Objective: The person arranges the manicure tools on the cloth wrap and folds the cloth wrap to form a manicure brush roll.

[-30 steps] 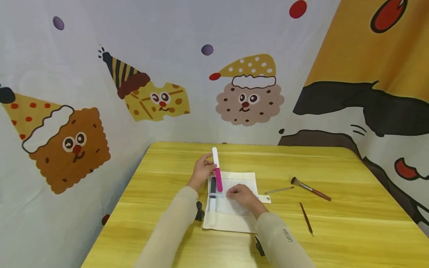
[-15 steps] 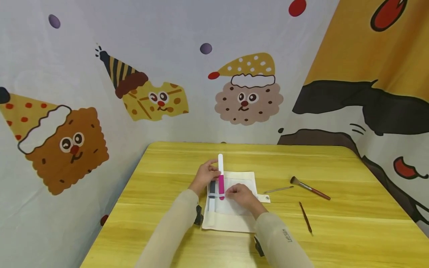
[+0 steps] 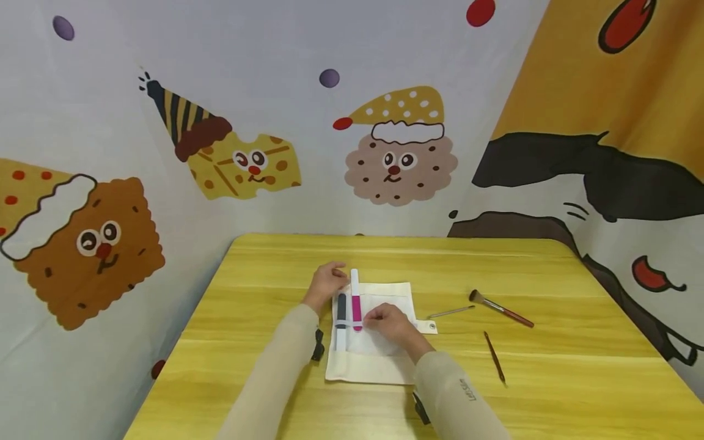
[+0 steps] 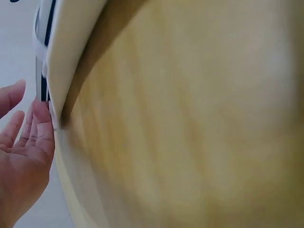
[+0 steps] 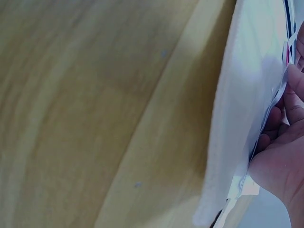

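Observation:
A cream fabric pouch (image 3: 379, 368) lies unfolded on the table, with a white elastic band across it. The pink-and-white file (image 3: 355, 305) stands with its pink end under the band; beside it a dark-and-white file (image 3: 341, 311) is also under the band. My left hand (image 3: 326, 284) is at the pouch's top left corner, fingers relaxed, off the pink file; in the left wrist view the left hand (image 4: 28, 147) has its fingertips at the pouch edge. With thumb and fingers my right hand (image 3: 392, 321) pinches the band right of the pink file; the right hand (image 5: 285, 137) shows at the right wrist view's edge.
On the wooden table (image 3: 264, 269), right of the pouch, lie a brush with a red handle (image 3: 503, 309), a thin metal tool (image 3: 452, 312) and a thin brown tool (image 3: 495, 357). The pouch's snap tab (image 3: 426, 327) points right. A printed cloth (image 3: 308, 36) hangs behind.
The pink-and-white file has moved down, its pink end passing under the band. My left hand has let it go and drawn back to the left. The right hand stays at the band.

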A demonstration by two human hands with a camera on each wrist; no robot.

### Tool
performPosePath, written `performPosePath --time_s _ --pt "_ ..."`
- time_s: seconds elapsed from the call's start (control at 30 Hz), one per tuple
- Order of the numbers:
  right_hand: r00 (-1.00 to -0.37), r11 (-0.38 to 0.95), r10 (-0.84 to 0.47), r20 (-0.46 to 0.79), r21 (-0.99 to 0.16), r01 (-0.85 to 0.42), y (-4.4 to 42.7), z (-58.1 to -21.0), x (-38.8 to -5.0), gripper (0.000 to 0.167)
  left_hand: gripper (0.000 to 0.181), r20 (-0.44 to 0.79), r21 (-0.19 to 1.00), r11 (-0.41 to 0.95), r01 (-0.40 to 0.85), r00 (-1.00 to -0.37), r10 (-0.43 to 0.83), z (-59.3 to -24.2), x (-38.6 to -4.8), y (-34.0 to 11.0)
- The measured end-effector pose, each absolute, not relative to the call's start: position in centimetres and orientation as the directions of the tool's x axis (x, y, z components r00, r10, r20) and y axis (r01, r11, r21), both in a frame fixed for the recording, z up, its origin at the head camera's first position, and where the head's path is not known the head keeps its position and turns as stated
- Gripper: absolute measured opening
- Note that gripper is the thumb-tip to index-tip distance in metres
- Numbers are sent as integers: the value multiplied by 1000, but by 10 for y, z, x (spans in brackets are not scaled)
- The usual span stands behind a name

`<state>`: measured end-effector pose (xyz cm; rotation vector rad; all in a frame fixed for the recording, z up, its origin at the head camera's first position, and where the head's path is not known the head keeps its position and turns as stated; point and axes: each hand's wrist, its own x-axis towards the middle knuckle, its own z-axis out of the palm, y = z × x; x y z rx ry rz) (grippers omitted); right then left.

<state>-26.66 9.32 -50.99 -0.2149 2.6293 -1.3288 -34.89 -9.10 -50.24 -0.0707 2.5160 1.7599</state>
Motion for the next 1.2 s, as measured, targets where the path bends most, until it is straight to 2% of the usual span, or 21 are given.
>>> performPosePath --time_s 0.23,0.47,0.9,1.07,1.2 --pt "-970 597 -218 -107 -801 -46 92 -510 -266 5 48 -78 909 413 -59 -997 29 -501 -360 -90" --pt "-969 592 -212 -123 -805 -27 91 -509 -264 5 49 -42 910 413 -26 -999 28 -507 -369 -83" --pt "-970 600 -203 -133 -800 -16 90 -513 -264 5 52 -79 833 548 -80 -997 -25 -509 -370 -70" --pt "-973 606 -200 -113 -795 -32 91 -513 -265 6 44 -93 856 509 -87 -996 -13 -507 -367 -72" --pt "-976 609 -195 -100 -792 -40 92 -511 -265 5 35 -65 872 489 -32 -997 50 -503 -364 -74"
